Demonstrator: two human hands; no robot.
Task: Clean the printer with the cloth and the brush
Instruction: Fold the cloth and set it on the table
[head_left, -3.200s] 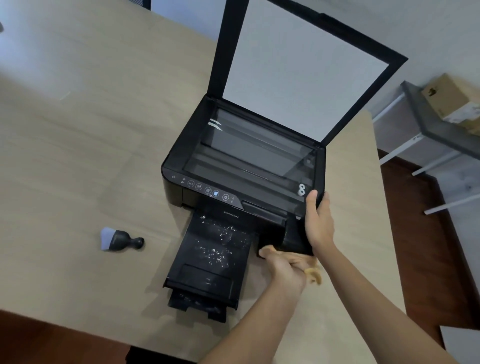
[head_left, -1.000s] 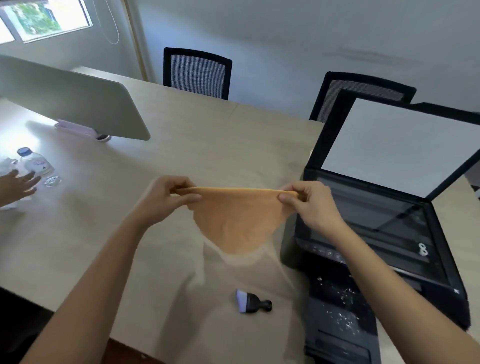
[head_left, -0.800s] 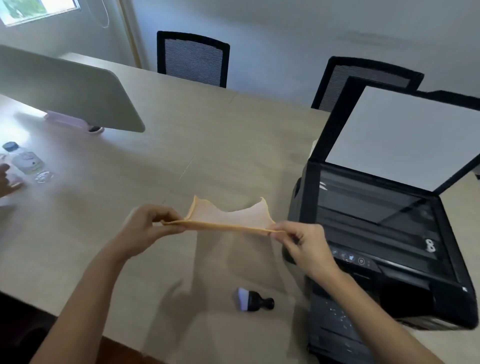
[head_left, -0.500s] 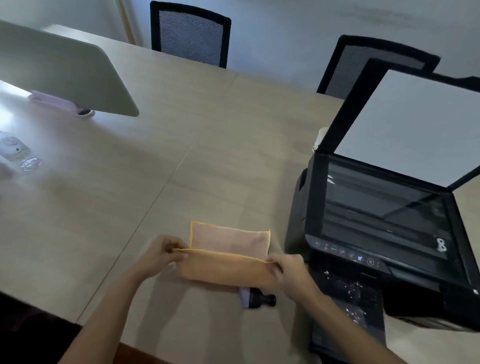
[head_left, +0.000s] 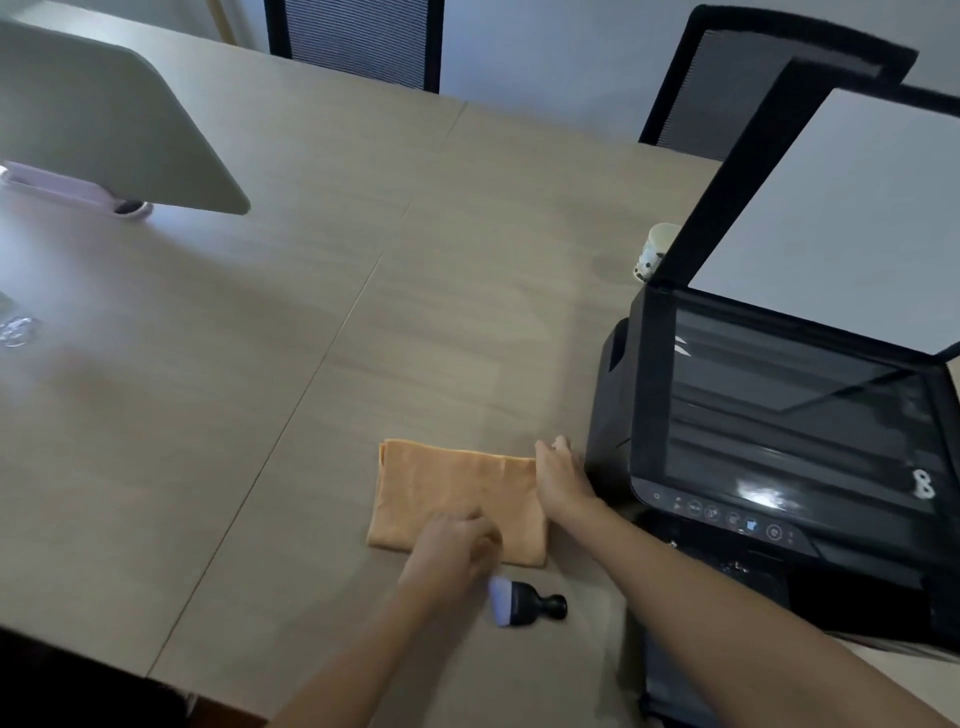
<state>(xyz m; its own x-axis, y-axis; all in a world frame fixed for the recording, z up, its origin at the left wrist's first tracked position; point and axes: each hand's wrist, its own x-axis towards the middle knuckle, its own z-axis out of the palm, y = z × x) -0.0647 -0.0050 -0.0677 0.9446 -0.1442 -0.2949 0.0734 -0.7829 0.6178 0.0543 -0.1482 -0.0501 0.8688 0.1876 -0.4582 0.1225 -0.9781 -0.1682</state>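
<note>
While the orange cloth (head_left: 449, 496) lies folded flat on the wooden table (head_left: 260, 364) just left of the printer (head_left: 779, 467), the step in hand looks like pressing the fold down before the cloth goes to the scanner glass (head_left: 789, 410). The left hand (head_left: 454, 551) rests on the cloth's near edge with its fingers curled, though blur hides whether they pinch the fabric or only press it. The right hand (head_left: 558, 480) lies open and flat on the edge of the cloth nearest the printer, gripping nothing. To do this well, both palms should smooth the layers outward so that the pad is even, and the left wrist should stay clear of the small brush (head_left: 522, 603), which lies just in front of the cloth on the printer side. Half a second earlier each hand pinched an end of the fold as it was brought over, and the cloth hid part of the brush; a second earlier the cloth hung stretched in the air. Since then it has settled on the table and the grips have given way to pressing.
</note>
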